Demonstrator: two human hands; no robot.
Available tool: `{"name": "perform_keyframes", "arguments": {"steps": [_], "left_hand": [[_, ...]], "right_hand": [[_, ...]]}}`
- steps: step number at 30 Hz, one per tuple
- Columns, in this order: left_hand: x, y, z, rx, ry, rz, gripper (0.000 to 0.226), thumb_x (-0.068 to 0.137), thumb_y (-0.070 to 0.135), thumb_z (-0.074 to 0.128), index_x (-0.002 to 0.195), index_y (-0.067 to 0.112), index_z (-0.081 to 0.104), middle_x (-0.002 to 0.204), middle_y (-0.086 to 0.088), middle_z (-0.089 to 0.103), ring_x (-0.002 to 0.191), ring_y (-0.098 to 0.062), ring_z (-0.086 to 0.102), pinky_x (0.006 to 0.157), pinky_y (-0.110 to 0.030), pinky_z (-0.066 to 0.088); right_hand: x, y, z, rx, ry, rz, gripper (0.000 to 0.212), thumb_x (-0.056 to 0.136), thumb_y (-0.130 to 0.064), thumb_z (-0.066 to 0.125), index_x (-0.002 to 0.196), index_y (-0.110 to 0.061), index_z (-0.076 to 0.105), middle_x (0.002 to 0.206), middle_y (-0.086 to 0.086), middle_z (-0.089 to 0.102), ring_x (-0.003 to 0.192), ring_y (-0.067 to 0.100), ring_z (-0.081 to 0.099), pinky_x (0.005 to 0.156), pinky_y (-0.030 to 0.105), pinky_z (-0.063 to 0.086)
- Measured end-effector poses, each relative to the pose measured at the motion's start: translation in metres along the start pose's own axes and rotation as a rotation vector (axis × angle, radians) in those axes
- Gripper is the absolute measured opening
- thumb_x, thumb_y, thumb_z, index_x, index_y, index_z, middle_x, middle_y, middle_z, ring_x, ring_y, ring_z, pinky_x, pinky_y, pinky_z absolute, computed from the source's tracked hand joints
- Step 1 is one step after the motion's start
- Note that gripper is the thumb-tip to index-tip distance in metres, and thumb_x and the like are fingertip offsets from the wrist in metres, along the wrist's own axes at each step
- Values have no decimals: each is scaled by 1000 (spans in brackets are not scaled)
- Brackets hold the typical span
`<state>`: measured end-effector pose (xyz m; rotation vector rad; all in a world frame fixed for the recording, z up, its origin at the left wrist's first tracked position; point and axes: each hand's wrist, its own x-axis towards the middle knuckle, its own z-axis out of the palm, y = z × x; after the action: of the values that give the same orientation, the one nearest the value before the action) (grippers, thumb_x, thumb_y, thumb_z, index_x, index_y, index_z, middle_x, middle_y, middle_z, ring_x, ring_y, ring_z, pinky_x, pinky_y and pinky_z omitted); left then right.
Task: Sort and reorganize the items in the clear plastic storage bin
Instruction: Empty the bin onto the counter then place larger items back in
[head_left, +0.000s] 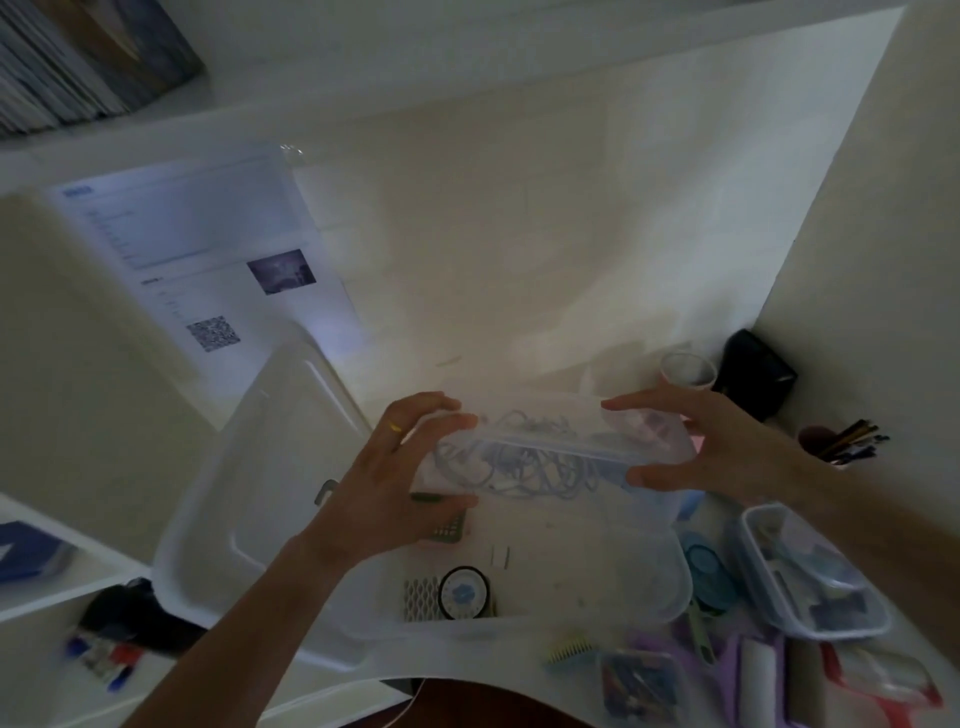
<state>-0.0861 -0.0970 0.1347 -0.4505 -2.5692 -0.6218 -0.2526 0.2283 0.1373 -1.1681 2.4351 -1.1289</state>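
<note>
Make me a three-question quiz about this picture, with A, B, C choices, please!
1. Where is the pencil cup?
A. Right of the right hand
B. Inside the big clear bin
C. On the top shelf

2. What colour are the tangled cords in the small clear box?
A. Red
B. Blue
C. Yellow

3. How is the small clear box held?
A. By the left hand alone
B. It lies untouched
C. By both hands, one at each end

Answers: 1 A, it stands by the right wall; 2 B, blue loops show through the plastic; 3 C, fingers wrap both ends.
</note>
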Motion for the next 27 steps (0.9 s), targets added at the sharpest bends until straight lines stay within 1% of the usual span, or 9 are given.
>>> {"name": "perform_keyframes", "arguments": {"steps": [4,7,9,11,13,15,18,22,27], "left_hand": [[-2,-8,5,-134,77,-145,27,89,20,76,116,20,71,125,4,56,119,-18,58,88,-34,56],[-10,-23,20,-74,47,-129,16,90,18,74,106,16,74,115,2,56,108,-16,60,86,-28,53],[-20,-33,36,-61,7,-134,14,90,16,74,103,14,73,111,4,53,104,-14,58,85,-22,50],[-32,-44,55,-81,-40,-190,15,86,14,77,99,18,71,107,8,50,100,-10,55,82,-14,46],[-46,-58,77,-88,-163,-270,26,81,15,81,102,24,68,107,10,48,100,-9,54,82,-11,44],[-60,-77,99,-48,-298,-381,41,77,17,83,112,26,64,113,6,49,103,-15,56,85,-23,50],[-76,-107,121,125,-453,-551,49,80,13,75,125,13,57,120,-11,53,110,-32,57,90,-39,50],[-84,-134,134,321,-705,-623,57,86,17,70,136,9,46,133,-13,49,118,-32,52,95,-37,46],[-81,-161,159,459,-870,-546,91,84,28,76,153,8,20,156,-11,27,142,-28,30,108,-38,44]], "right_hand": [[4,0,6,-57,-15,-7,71,61,-52,88,124,-54,56,121,-29,56,111,-6,54,91,20,49],[13,8,19,-191,-75,20,81,59,-56,88,127,-55,46,120,-24,49,105,-13,48,82,1,37],[22,18,33,-286,-141,85,97,58,-63,85,139,-51,34,125,-17,44,104,-5,48,86,6,36],[31,31,52,-419,-218,128,114,57,-66,81,150,-38,21,131,-7,37,116,14,44,97,26,40],[36,41,74,-537,-274,140,120,57,-64,79,152,-27,18,133,1,30,123,23,35,102,37,38],[38,49,95,-565,-304,156,120,56,-59,81,151,-21,19,132,4,27,123,27,31,101,39,39],[39,64,122,-598,-335,205,120,56,-57,83,150,-18,20,133,6,27,123,28,29,97,39,42],[45,83,149,-623,-353,232,121,57,-57,83,151,-15,19,136,9,27,123,29,28,101,38,40],[52,111,172,-671,-337,256,118,61,-58,79,152,-14,17,140,11,28,125,31,29,108,40,35]]}}
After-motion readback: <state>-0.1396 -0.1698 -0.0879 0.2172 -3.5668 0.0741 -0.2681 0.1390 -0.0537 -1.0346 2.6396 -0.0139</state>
